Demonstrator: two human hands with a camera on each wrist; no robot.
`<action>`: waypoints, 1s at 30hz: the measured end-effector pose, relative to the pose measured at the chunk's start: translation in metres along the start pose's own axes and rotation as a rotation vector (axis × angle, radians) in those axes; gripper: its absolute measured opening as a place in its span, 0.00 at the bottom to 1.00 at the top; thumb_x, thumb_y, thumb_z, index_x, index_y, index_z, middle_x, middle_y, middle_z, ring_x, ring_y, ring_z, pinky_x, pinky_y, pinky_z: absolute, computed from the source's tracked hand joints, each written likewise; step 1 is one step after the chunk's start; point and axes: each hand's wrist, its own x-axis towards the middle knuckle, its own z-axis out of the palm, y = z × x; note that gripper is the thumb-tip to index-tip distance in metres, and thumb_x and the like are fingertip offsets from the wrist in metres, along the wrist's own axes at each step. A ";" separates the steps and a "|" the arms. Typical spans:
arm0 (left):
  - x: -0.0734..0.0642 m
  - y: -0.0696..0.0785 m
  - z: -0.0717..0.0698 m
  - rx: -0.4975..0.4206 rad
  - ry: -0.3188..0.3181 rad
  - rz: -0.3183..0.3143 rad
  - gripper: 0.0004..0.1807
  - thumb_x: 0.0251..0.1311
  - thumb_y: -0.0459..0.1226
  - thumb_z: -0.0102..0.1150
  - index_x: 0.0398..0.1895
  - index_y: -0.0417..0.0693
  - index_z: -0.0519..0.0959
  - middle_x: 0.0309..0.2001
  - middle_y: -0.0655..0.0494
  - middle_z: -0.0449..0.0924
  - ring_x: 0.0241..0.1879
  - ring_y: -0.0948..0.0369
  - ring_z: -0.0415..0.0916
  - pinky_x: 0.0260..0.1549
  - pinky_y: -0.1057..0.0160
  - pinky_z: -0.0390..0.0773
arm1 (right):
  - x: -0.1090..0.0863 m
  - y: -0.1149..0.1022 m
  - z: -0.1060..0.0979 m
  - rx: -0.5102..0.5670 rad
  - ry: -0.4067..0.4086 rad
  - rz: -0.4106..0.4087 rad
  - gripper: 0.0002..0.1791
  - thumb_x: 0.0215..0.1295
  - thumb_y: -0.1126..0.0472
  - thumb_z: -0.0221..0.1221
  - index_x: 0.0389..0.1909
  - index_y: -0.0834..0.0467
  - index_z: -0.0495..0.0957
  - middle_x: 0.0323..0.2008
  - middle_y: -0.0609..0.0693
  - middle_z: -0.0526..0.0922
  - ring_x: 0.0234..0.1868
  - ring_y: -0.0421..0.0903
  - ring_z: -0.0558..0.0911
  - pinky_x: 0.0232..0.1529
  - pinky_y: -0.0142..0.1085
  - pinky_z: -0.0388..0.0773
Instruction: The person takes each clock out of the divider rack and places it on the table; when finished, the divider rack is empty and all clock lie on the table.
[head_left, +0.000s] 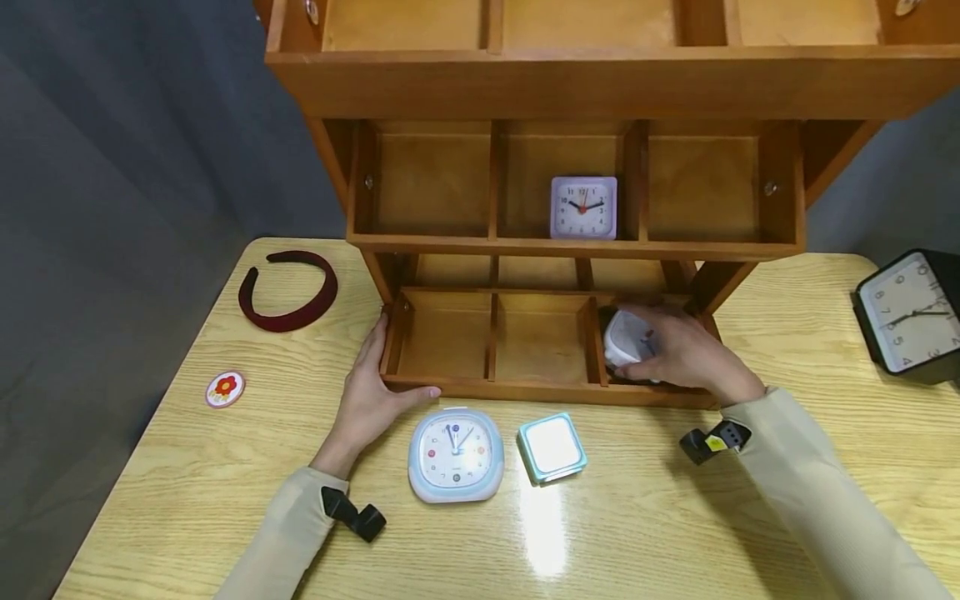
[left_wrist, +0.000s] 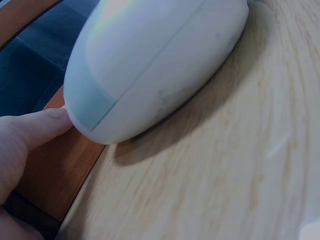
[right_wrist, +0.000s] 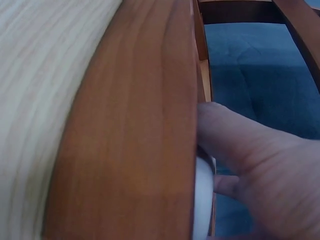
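"So, how are those hands placed?"

"The right hand (head_left: 675,343) curls round a white clock (head_left: 621,337) in the right compartment of the bottom drawer (head_left: 540,393); the left hand (head_left: 367,406), spread wide, rests at its left front corner."

"Any risk?"

"Perhaps: tilted, the clock could snag on the divider (head_left: 596,346); if the drawer slips forward, it could knock the light-blue alarm clock (head_left: 457,456) just in front."

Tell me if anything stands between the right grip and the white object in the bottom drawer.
Nothing visible does: the right grip holds the white object in the bottom drawer. The divider stands to its left and the front wall on its near side, but neither separates the two.
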 end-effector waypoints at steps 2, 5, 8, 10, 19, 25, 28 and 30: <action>0.000 0.000 0.000 0.000 0.004 0.001 0.70 0.37 0.47 0.81 0.78 0.58 0.39 0.78 0.53 0.41 0.76 0.49 0.44 0.73 0.45 0.50 | 0.002 -0.001 0.001 0.001 -0.015 0.006 0.47 0.48 0.56 0.72 0.69 0.60 0.61 0.48 0.67 0.76 0.45 0.58 0.75 0.43 0.50 0.74; -0.001 -0.001 0.000 -0.001 0.003 -0.001 0.70 0.36 0.47 0.81 0.78 0.58 0.39 0.78 0.53 0.41 0.76 0.49 0.44 0.73 0.45 0.50 | 0.004 -0.002 0.003 0.005 -0.043 0.051 0.48 0.48 0.55 0.71 0.71 0.56 0.59 0.48 0.67 0.73 0.45 0.58 0.74 0.42 0.49 0.74; -0.001 -0.001 0.001 -0.001 -0.002 -0.006 0.70 0.37 0.48 0.81 0.78 0.58 0.38 0.78 0.53 0.41 0.76 0.50 0.44 0.73 0.45 0.50 | 0.005 -0.003 0.006 -0.002 -0.053 0.089 0.49 0.48 0.55 0.71 0.72 0.53 0.57 0.48 0.67 0.71 0.45 0.58 0.73 0.41 0.49 0.74; -0.001 -0.001 0.001 0.000 -0.002 -0.007 0.70 0.37 0.48 0.81 0.78 0.57 0.38 0.78 0.53 0.41 0.76 0.50 0.44 0.73 0.46 0.50 | 0.004 -0.003 0.006 -0.004 -0.050 0.099 0.49 0.48 0.55 0.71 0.72 0.52 0.57 0.48 0.67 0.71 0.45 0.58 0.73 0.42 0.49 0.74; 0.001 0.000 -0.001 0.007 0.006 0.013 0.70 0.37 0.48 0.81 0.78 0.58 0.39 0.78 0.53 0.41 0.76 0.50 0.44 0.73 0.45 0.51 | 0.004 -0.001 0.007 -0.005 -0.010 0.054 0.48 0.48 0.56 0.72 0.71 0.55 0.59 0.47 0.67 0.73 0.45 0.59 0.74 0.43 0.51 0.75; 0.000 -0.001 0.000 0.007 0.004 0.010 0.70 0.37 0.48 0.81 0.78 0.59 0.39 0.78 0.53 0.41 0.77 0.50 0.43 0.73 0.46 0.51 | 0.003 -0.002 0.004 0.005 0.019 0.057 0.47 0.48 0.54 0.72 0.70 0.57 0.62 0.47 0.66 0.77 0.44 0.58 0.77 0.42 0.51 0.77; 0.000 -0.001 0.000 0.009 0.002 0.006 0.70 0.37 0.48 0.81 0.78 0.59 0.38 0.78 0.53 0.41 0.77 0.50 0.43 0.73 0.45 0.51 | 0.001 -0.004 -0.002 0.005 0.043 0.064 0.46 0.48 0.51 0.72 0.68 0.59 0.65 0.45 0.65 0.80 0.43 0.58 0.79 0.41 0.50 0.78; 0.000 -0.002 -0.001 0.010 0.004 0.006 0.70 0.37 0.49 0.81 0.78 0.60 0.38 0.78 0.53 0.41 0.76 0.50 0.44 0.72 0.45 0.51 | -0.001 -0.007 -0.007 0.002 0.076 0.050 0.44 0.47 0.49 0.73 0.65 0.61 0.69 0.42 0.63 0.81 0.41 0.56 0.79 0.39 0.49 0.78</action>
